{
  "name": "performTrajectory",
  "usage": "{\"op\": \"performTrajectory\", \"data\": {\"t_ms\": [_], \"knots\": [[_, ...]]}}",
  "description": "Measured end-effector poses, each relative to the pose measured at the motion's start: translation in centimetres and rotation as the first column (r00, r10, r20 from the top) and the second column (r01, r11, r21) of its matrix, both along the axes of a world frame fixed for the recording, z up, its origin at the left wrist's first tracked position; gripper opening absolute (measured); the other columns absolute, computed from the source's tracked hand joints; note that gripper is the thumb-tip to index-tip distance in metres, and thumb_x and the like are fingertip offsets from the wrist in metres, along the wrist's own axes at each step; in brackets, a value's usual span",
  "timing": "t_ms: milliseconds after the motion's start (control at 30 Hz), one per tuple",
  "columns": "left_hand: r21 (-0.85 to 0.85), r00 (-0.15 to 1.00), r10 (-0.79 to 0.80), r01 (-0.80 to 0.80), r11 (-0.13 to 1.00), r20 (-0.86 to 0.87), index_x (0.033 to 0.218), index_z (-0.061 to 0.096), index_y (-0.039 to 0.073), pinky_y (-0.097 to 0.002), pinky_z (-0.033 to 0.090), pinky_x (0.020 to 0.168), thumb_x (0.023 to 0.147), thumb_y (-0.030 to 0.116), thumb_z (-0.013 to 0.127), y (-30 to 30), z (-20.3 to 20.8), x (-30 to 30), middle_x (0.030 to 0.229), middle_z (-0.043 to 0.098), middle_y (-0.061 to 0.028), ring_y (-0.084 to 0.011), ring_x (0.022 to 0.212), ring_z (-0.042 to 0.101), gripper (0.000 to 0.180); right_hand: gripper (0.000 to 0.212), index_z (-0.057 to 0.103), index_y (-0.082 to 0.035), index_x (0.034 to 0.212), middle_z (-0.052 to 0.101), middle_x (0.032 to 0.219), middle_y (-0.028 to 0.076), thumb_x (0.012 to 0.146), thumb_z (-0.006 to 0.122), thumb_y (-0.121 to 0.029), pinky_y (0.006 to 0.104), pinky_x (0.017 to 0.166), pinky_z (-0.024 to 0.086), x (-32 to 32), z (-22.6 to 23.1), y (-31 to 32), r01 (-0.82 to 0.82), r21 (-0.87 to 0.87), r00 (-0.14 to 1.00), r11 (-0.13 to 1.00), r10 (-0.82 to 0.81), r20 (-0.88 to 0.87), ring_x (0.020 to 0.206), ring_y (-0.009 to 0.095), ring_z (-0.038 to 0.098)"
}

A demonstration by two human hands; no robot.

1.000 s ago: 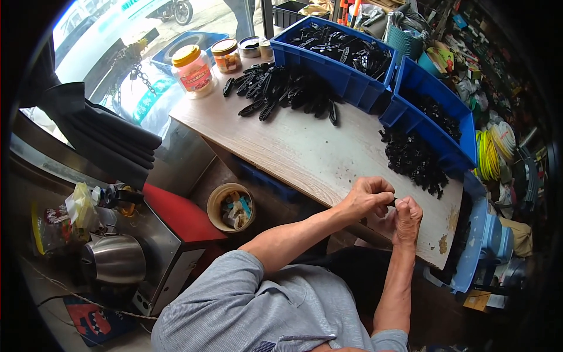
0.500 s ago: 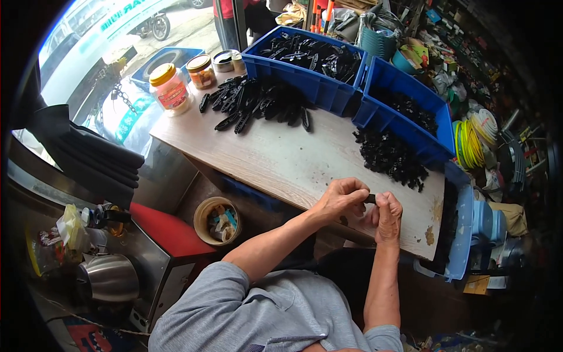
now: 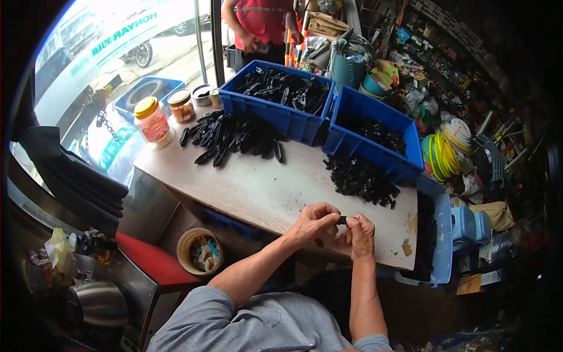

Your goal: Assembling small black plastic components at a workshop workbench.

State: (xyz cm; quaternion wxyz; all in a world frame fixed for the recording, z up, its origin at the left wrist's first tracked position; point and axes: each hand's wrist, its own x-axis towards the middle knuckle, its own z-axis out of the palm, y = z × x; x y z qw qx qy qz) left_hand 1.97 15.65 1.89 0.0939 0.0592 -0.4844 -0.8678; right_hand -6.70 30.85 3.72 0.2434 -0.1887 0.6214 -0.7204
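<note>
Over the near edge of the wooden table (image 3: 258, 190), my left hand (image 3: 314, 224) and my right hand (image 3: 361, 236) pinch a small black plastic piece (image 3: 342, 220) between them. Fingers cover most of it, so its full shape is hidden. Beyond my right hand lies a heap of small black plastic parts (image 3: 360, 183). Farther left is a pile of long, narrow black plastic parts (image 3: 234, 138). Behind the piles stand a blue bin (image 3: 270, 114) of long black parts and a second blue bin (image 3: 372, 148) of smaller ones.
Jars, one with a yellow lid (image 3: 153, 126), stand at the table's far left corner. A waste bucket (image 3: 200, 252) sits on the floor at left, beside a red-edged counter with a metal kettle (image 3: 101, 304). A light-blue tub (image 3: 443, 246) adjoins the right end. Someone in a red vest (image 3: 264, 23) stands beyond.
The view has tilted up and turned slightly right, showing more of the person in the red vest. Both my hands still pinch the black piece over the table edge.
</note>
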Motion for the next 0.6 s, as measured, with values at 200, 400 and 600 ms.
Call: {"op": "performTrajectory", "data": {"t_ms": [200, 400, 600], "knots": [[-0.006, 1.000, -0.011, 0.011, 1.000, -0.002, 0.106, 0.062, 0.000, -0.0247, 0.054, 0.065, 0.095, 0.011, 0.064, -0.03, 0.01, 0.15, 0.080, 0.067, -0.0057, -0.0110, 0.070, 0.065, 0.016, 0.026, 0.051, -0.011, 0.070, 0.043, 0.055, -0.004, 0.090, 0.063, -0.022, 0.0257, 0.044, 0.041, -0.08, -0.33, 0.19, 0.001, 0.037, 1.000, 0.999, -0.001, -0.005, 0.044, 0.008, 0.042], [0.029, 1.000, -0.015, 0.016, 0.999, -0.014, 0.107, 0.062, -0.001, -0.0248, 0.055, 0.066, 0.095, 0.010, 0.063, -0.09, -0.55, -0.07, 0.082, 0.066, -0.0055, -0.0117, 0.072, 0.066, 0.016, 0.028, 0.051, -0.011, 0.071, 0.043, 0.055, -0.004, 0.090, 0.065, -0.025, 0.0262, 0.045, 0.042, -0.34, -0.55, 0.22, -0.010, 0.021, 1.000, 1.000, 0.010, -0.009, 0.044, 0.008, 0.042], [0.002, 1.000, 0.001, -0.001, 1.000, -0.005, 0.107, 0.062, -0.002, -0.0252, 0.056, 0.068, 0.095, 0.010, 0.063, -0.02, -0.33, -0.04, 0.088, 0.066, -0.0055, -0.0126, 0.075, 0.068, 0.017, 0.026, 0.055, -0.008, 0.075, 0.047, 0.055, -0.004, 0.088, 0.070, -0.025, 0.0219, 0.044, 0.034, -0.35, -0.35, 0.24, -0.018, 0.020, 1.000, 1.000, 0.018, 0.024, 0.044, 0.005, 0.041]]}}
